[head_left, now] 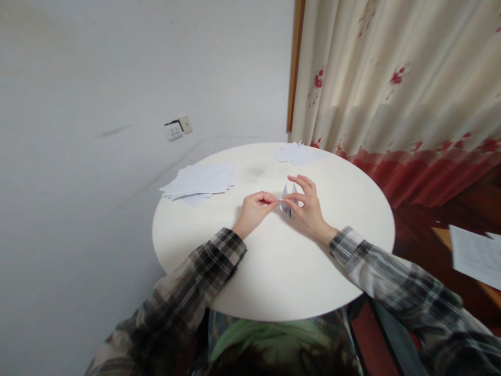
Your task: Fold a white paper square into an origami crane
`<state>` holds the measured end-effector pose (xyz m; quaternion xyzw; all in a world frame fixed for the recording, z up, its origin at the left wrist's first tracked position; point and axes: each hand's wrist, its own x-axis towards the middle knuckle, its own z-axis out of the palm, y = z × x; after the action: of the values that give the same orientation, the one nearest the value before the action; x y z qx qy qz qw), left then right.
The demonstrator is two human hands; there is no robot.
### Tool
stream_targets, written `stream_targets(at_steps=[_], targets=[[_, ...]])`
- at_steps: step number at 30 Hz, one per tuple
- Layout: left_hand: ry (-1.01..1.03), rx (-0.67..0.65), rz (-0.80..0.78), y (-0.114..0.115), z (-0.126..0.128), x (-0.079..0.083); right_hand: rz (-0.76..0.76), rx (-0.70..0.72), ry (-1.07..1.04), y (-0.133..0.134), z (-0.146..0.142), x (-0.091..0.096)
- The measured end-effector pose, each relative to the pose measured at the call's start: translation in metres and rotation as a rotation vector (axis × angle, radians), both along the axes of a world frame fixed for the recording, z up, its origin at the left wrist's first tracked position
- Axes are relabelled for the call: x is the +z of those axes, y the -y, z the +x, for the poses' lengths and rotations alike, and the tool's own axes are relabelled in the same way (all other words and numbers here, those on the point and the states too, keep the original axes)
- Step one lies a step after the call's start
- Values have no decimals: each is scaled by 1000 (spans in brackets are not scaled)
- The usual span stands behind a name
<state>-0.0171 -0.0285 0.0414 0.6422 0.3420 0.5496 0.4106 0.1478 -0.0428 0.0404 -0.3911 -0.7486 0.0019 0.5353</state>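
Two paper piles (201, 178) (295, 153), round table (274, 277), right fingers (303, 199) partly hiding folded paper (285, 208)

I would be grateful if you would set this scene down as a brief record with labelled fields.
Left hand: its fingertips pinch one end of a small folded paper
Right hand: thumb and index finger on the same paper, other fingers lifted
Sleeves: plaid, both arms
Surface: round white table
Left side of table: stack of white sheets, edges uneven
Far edge: smaller pile of white paper pieces
Background: wall socket; cream-and-red curtain
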Motion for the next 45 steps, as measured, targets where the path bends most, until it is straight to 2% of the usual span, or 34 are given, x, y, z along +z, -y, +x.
stream_targets(at_steps=[14,25,31,37,45], targets=[[-69,-7,54,0,-1,-4,-25,57,-13,-6,2,-6],[-33,-43,12,-4,-1,-10,-48,77,-41,-7,1,-6],[-46,-55,-22,-1,0,-3,-14,57,-4,-8,3,-6],[-19,-156,-154,-3,-4,6,19,30,27,-7,5,-5],[-103,-244,-281,-9,-11,5,120,59,96,-7,8,-2]])
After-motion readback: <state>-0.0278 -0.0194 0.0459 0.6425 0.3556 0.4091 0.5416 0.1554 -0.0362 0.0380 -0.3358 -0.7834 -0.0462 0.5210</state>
